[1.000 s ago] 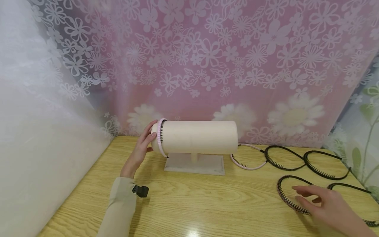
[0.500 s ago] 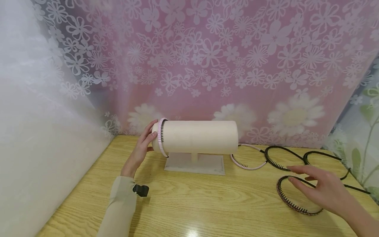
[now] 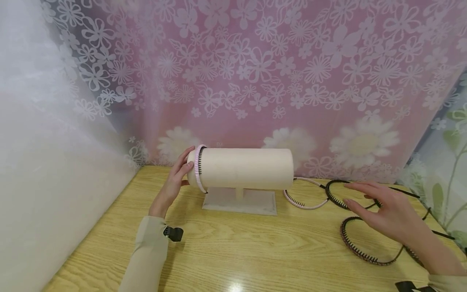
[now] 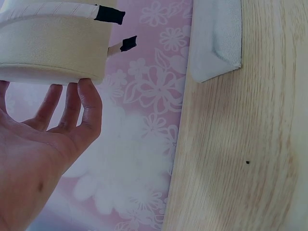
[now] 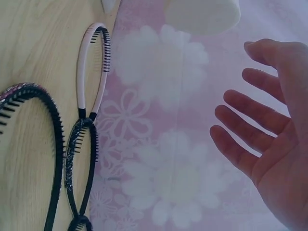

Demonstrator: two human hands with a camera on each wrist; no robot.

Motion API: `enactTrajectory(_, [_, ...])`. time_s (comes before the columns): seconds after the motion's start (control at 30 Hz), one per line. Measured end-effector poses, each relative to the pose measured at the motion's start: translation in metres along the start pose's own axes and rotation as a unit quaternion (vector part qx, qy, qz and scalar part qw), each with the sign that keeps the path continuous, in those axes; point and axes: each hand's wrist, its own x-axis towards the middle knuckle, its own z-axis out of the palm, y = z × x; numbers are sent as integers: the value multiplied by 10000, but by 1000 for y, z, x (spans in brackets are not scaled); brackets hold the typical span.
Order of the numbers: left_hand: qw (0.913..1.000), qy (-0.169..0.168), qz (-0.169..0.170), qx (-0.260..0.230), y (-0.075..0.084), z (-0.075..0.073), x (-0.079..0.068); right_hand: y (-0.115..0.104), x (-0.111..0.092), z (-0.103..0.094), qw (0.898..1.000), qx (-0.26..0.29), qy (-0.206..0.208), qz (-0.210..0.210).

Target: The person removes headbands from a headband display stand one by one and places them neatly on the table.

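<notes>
A cream padded cylinder on a short post and flat base forms a headband display stand (image 3: 248, 168). Round its left end sits a pink headband (image 3: 197, 168) with dark inner teeth. My left hand (image 3: 170, 187) grips that same end, thumb in front and fingers behind; the left wrist view shows bent fingertips against the end's edge. My right hand (image 3: 392, 213) hovers over the headbands at the right, holding nothing, its fingers spread and gently bent. Nearest it are a dark toothed headband (image 3: 330, 195) and a glittery dark headband (image 3: 355, 251), partly behind hand and wrist.
Another pink headband (image 3: 310, 208) lies on the wooden table (image 3: 233, 243), right of the stand's base. More dark headbands lie further right, partly hidden by the right arm. A flowered pink curtain (image 3: 240, 81) hangs behind, and a whitish sheet (image 3: 54, 142) hangs at left.
My right hand has risen from near the glittery headband and moved away from me, over the back row of headbands. The left hand and the stand have stayed put.
</notes>
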Motion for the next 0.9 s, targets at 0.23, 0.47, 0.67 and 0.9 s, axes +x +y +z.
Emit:
enactTrajectory(0.23, [10000, 22, -24, -11, -1, 0, 0, -7, 17, 3, 9999, 90, 26, -52])
enactTrajectory(0.47, [10000, 28, 1, -24, 0, 0, 1, -12, 35, 7, 9994, 69, 137, -325])
enactTrajectory(0.67, [10000, 32, -8, -43, -2, 0, 2, -17, 52, 13, 9982, 260, 164, -520])
enactTrajectory(0.9, [10000, -1, -18, -79, -2, 0, 1, -28, 69, 17, 9962, 313, 173, -795])
